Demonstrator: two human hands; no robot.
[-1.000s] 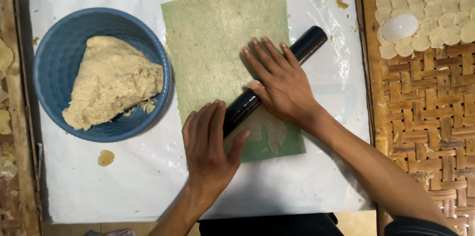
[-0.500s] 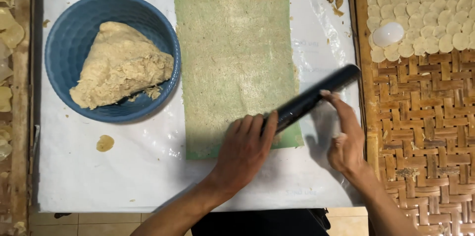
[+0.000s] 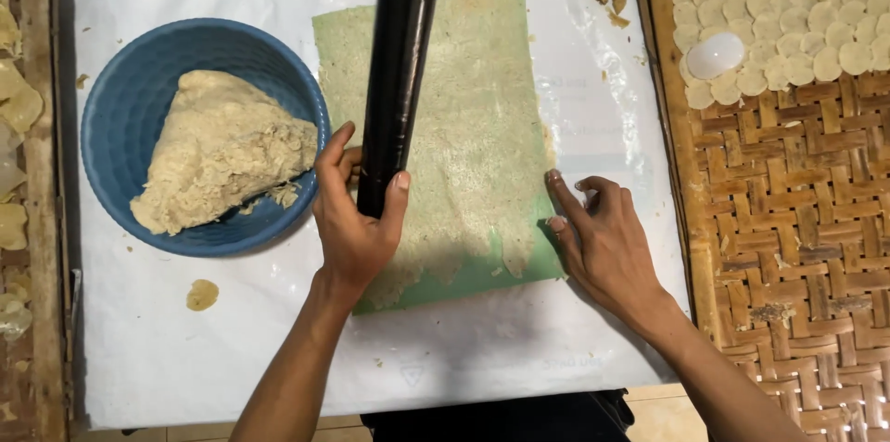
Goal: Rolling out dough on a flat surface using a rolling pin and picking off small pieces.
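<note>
While the left hand (image 3: 357, 219) wraps the near end of a glossy black cylindrical rolling pin (image 3: 399, 71), seen from the head camera, the pin's long axis runs toward 12 o'clock over a thin pale sheet of rolled dough on a green rectangular mat (image 3: 464, 145). At 3 o'clock, the right hand (image 3: 603, 243) lies open, fingertips pressing the mat's right edge. A blue round plastic bowl (image 3: 116, 127) holding a dough lump (image 3: 222, 159) sits at 9 o'clock. The pin's far end is cut off by the frame.
</note>
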